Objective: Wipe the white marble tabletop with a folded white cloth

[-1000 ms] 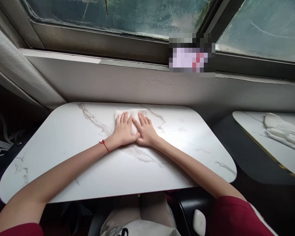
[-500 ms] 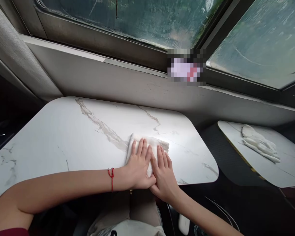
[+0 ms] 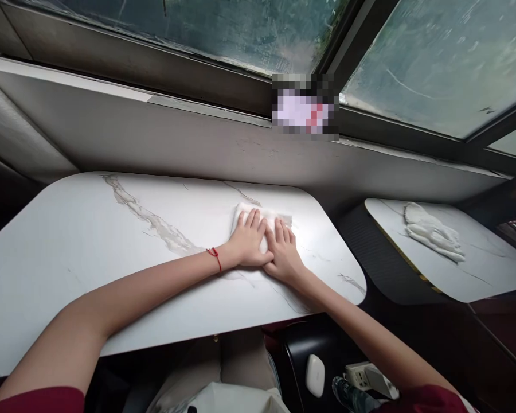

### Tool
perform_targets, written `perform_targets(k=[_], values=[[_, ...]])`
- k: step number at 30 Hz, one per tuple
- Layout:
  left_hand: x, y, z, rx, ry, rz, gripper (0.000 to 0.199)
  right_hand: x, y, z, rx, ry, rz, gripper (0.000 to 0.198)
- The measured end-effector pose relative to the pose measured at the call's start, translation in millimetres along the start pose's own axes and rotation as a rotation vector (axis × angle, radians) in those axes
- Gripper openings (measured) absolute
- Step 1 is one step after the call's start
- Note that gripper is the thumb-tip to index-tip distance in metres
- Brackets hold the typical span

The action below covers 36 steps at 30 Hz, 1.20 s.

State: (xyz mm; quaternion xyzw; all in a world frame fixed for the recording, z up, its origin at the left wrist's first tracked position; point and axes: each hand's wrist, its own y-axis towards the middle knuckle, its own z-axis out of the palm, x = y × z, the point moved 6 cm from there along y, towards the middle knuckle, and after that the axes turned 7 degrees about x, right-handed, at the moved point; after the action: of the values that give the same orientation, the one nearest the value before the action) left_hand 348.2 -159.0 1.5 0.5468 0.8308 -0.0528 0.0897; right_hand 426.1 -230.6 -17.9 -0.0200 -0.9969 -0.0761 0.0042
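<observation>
A folded white cloth (image 3: 241,210) lies flat on the white marble-patterned table (image 3: 146,275). My left hand (image 3: 250,243) rests on its left part, palm down, with the fingers stretched out. Beside it my right hand (image 3: 284,253) presses on the cloth's right side, its fingers also extended. The two hands touch near the thumbs, and most of the cloth is hidden under them. A red cord bracelet (image 3: 215,256) circles my left wrist.
To the right, a second marble-patterned table (image 3: 490,269) bears a crumpled white cloth (image 3: 434,232). A wall and windows (image 3: 391,86) border the far side. Below the near edge are a rounded white case (image 3: 315,376) and a power strip (image 3: 358,376).
Both hands have slid the cloth across the table, away from me toward the window side. The camera view has shifted to the right.
</observation>
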Motion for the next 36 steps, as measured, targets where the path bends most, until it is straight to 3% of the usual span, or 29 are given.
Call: perform_targets(k=[8, 17, 29, 36], values=[[43.5, 66.9, -10.9, -0.071, 0.04, -0.131, 0.083, -52.3, 82.6, 13.5, 0.051, 0.006, -0.032, 0.086], [74.4, 100.3, -25.0, -0.228, 0.024, -0.225, 0.061, -80.2, 140.4, 17.3, 0.013, 0.054, -0.08, 0.077], [72.3, 100.9, -26.2, -0.201, 0.033, -0.24, 0.06, -80.1, 138.9, 13.5, 0.022, 0.068, -0.078, 0.079], [41.1, 87.3, -36.2, -0.155, 0.028, -0.171, 0.046, -75.1, 92.5, -0.8, 0.055, 0.068, -0.045, 0.074]])
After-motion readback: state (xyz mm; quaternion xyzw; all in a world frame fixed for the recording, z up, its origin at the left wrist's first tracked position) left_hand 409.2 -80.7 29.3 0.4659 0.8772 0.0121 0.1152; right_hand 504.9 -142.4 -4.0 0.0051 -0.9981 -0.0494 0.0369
